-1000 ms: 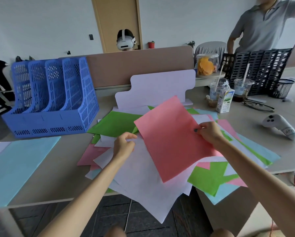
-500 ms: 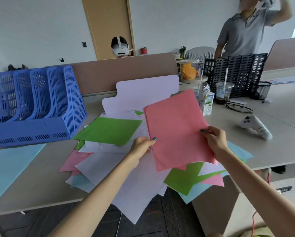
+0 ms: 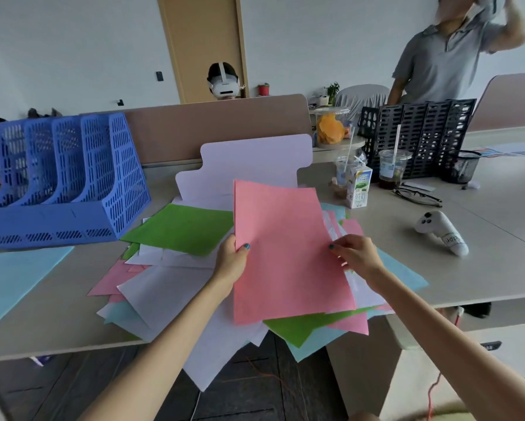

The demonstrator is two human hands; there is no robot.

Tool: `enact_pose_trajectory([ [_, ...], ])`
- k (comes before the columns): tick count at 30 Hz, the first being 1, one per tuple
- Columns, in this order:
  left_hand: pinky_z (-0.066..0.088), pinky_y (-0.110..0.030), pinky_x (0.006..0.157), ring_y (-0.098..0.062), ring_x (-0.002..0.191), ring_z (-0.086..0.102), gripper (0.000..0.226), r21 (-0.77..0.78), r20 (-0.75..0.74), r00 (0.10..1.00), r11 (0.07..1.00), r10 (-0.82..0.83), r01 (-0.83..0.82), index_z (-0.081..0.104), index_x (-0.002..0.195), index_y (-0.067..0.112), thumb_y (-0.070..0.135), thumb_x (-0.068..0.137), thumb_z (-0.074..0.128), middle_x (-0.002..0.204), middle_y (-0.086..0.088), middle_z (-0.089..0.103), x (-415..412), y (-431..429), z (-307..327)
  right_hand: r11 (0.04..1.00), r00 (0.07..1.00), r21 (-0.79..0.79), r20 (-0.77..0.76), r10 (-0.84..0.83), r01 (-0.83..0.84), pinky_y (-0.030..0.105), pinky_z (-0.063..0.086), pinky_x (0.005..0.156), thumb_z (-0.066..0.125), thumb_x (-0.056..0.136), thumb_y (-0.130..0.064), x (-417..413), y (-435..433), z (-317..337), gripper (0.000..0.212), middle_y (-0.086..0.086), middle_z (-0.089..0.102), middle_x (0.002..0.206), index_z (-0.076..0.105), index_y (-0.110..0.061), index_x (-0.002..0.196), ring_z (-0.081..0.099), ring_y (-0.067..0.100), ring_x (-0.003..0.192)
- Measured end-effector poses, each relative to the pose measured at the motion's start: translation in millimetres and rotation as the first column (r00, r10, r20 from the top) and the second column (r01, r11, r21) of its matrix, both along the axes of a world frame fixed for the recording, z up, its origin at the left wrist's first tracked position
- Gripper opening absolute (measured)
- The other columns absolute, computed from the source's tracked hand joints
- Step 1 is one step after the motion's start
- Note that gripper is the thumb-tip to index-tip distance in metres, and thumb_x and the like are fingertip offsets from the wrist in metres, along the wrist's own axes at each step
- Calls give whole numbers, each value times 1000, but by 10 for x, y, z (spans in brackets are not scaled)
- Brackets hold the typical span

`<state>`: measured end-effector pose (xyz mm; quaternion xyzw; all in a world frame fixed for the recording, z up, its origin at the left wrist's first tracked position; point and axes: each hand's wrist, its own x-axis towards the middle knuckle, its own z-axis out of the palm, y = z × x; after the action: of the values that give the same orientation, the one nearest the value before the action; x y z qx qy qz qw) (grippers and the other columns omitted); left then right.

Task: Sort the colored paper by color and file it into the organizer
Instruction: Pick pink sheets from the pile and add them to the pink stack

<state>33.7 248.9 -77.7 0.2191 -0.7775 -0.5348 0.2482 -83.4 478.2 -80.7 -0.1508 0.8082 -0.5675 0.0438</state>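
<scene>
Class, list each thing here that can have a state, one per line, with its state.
Pink sheet: lifted, held by both hands.
Left hand: gripping its left edge.
Right hand: pinching its right edge.
Organizer: upright, slots look empty.
Paper pile: unsorted, overhanging the table.
Milk carton: upright.

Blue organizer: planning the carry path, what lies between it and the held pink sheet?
In the head view, a green sheet atop white papers lies between blue organizer and pink sheet.
</scene>
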Motion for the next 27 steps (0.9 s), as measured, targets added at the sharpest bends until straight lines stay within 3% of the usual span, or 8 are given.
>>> enact_pose_trajectory([
  [2,42,-26,89,-17,104,56,29,-32,33,999,999,23,-22,57,121,10,4,95,47,115,0,61,6,-25,-7,990,995,116,-76,-67,76,32,54,60,61,80,-1,-70,41,-15,13,5,66,68,67,-12,77,62,23,63],
  [7,44,-31,85,-23,101,58,20,-111,118,992,993,54,-41,57,112,6,5,94,49,111,-6,63,-53,-63,-91,928,973,317,-179,-146,198,33,48,72,58,74,1,-281,157,-57,15,12,70,92,67,-8,82,61,33,91],
  [11,44,-29,78,-21,93,58,14,-120,147,988,993,38,-20,57,105,6,5,93,50,105,-6,64,-90,-52,-142,975,986,150,13,-165,162,41,52,74,51,72,7,-433,101,-16,27,30,65,87,62,16,95,56,26,72],
  [13,44,-30,79,-22,96,59,16,-119,154,987,993,37,-19,57,107,5,4,94,49,106,-5,64,-96,-57,-168,991,983,45,134,-128,123,36,50,66,52,75,9,-475,41,12,23,20,59,72,59,21,93,51,22,65],
  [15,45,-30,84,-22,100,59,19,-108,154,987,994,34,-17,57,111,7,4,94,48,109,-4,64,-89,-66,-178,995,971,-28,221,-87,95,37,53,68,53,79,10,-499,-13,31,9,16,59,72,61,10,77,54,25,59],
  [19,46,-29,87,-19,103,58,22,-94,156,988,996,9,6,56,114,11,4,95,47,113,-3,63,-86,-93,-187,992,949,-78,309,-66,94,46,53,84,58,79,7,-511,-120,19,17,20,62,78,59,-4,66,58,31,70],
  [23,41,-26,80,-17,98,57,24,-129,102,994,991,31,-17,57,114,12,3,94,46,110,-1,63,-93,-93,-126,981,972,86,143,-188,177,31,45,59,47,70,3,-491,-163,-9,16,13,54,66,59,-6,65,48,25,61],
  [27,43,-28,78,-19,94,56,19,-140,77,995,989,61,-49,58,108,8,3,94,46,108,-4,63,-101,-166,-64,994,978,-14,181,-103,107,38,54,71,52,77,7,-470,-190,1,23,15,60,70,56,-9,60,56,26,63],
])
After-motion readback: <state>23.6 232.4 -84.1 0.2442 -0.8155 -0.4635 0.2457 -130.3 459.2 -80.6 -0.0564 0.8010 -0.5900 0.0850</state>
